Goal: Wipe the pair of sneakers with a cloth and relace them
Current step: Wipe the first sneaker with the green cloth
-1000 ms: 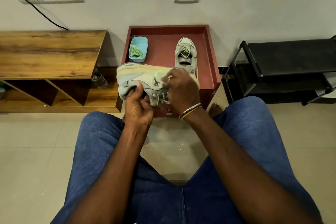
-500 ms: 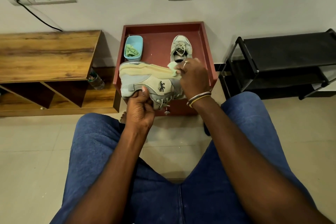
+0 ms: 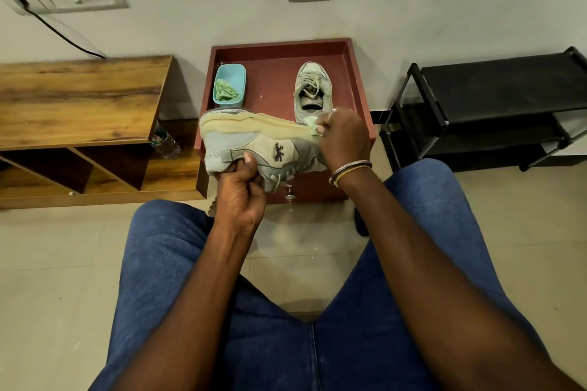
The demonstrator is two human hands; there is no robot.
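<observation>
A grey sneaker (image 3: 254, 146) is held on its side above my knees, its yellowish sole turned up and away from me. My left hand (image 3: 242, 190) grips it from below by the collar. My right hand (image 3: 344, 136) holds a pale green cloth (image 3: 313, 124) against the sole near the toe end; most of the cloth is hidden under the fingers. The second sneaker (image 3: 313, 90) stands upright with loose laces on the red tray-top table (image 3: 276, 51).
A blue tub (image 3: 230, 87) with a green cloth in it stands on the red table's left side. A wooden shelf unit (image 3: 79, 98) is to the left with a plastic bottle (image 3: 165, 143) beside it. A black rack (image 3: 495, 105) is to the right.
My right hand with the cloth has slid from the sneaker's side up and rightward along the sole toward the toe. The sneaker has tipped so its side faces me more.
</observation>
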